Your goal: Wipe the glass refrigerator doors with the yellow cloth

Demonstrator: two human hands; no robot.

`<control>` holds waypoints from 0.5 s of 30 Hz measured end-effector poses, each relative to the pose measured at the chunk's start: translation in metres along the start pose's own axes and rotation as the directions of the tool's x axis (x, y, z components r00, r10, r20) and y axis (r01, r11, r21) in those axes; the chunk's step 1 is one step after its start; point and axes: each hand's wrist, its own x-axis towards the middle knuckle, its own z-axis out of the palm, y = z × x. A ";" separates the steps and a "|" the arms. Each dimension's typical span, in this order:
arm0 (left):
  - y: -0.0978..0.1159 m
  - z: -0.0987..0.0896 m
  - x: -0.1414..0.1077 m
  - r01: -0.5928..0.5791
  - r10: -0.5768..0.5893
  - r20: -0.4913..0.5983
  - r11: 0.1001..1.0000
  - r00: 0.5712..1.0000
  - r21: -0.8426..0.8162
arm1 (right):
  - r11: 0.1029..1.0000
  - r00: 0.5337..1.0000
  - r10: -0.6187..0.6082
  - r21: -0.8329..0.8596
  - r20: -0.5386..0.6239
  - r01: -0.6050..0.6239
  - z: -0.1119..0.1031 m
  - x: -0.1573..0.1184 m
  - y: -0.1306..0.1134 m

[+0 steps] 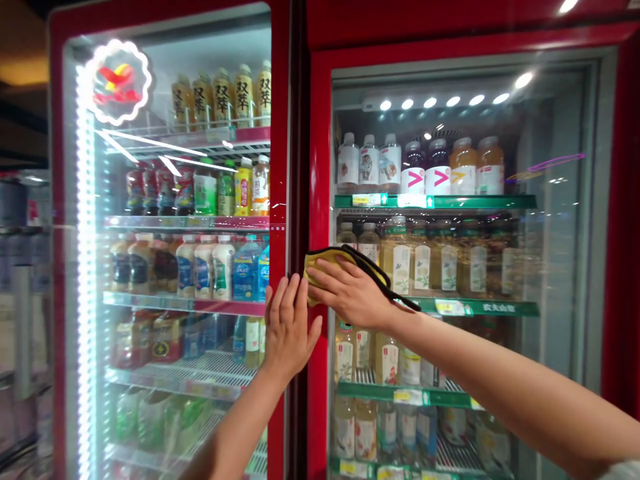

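The right hand's fingers [327, 272] are closed down over a yellow cloth [320, 263], holding it against the red frame of the right fridge door [317, 167], at the frame's inner edge. A dark strip [380, 277] along the cloth's edge trails past the wrist. The left hand's fingers [287, 303] are open and spread upward, the palm flat across the seam [299, 200] between the two doors, just beside the cloth and not touching it.

Behind the right door's glass [550, 280], bottled drinks [400, 267] stand in rows on green-edged shelves [435, 201]. The left door [57, 200] shows more bottles [203, 270] on its shelves, with a glowing sign [117, 82] and a bright LED strip [86, 267] at the far edge.

The cloth looks pinned by pressure more than pinched, so it could slide or drop if the right hand eases off. Its loose strip could snag at the seam. Hard pressure on the door might shift it, rattling the bottles or opening the seal.
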 end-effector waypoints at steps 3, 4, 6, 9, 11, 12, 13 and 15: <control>0.006 0.006 0.008 -0.037 0.037 0.007 0.999 0.999 -0.031 | 0.994 0.993 0.112 0.000 -0.024 -0.112 -0.018 -0.006 0.025; 0.009 0.008 0.011 -0.045 0.046 0.005 0.998 0.999 -0.035 | 0.979 0.978 0.202 -0.011 -0.056 -0.203 -0.026 -0.007 0.037; 0.014 0.013 0.014 -0.056 0.056 -0.002 0.998 0.998 -0.035 | 0.919 0.913 0.383 -0.041 -0.142 -0.392 -0.037 -0.017 0.056; 0.021 0.016 0.013 -0.055 0.056 0.006 0.998 0.998 -0.041 | 0.788 0.773 0.572 -0.077 -0.276 -0.611 -0.035 -0.052 0.050; 0.023 0.016 0.010 -0.057 0.058 0.008 0.997 0.998 -0.059 | 0.694 0.679 0.652 -0.096 -0.338 -0.714 -0.022 -0.080 0.023; 0.024 0.017 0.009 -0.065 0.066 0.005 0.996 0.998 -0.069 | 0.662 0.651 0.673 -0.108 -0.351 -0.742 -0.014 -0.090 0.009; 0.026 0.017 0.009 -0.080 0.080 -0.002 0.994 0.997 -0.078 | 0.683 0.683 0.655 -0.132 -0.323 -0.718 -0.008 -0.096 -0.004; 0.029 0.021 0.013 -0.117 0.115 -0.028 0.989 0.993 -0.091 | 0.823 0.839 0.513 -0.173 -0.182 -0.540 -0.002 -0.095 -0.016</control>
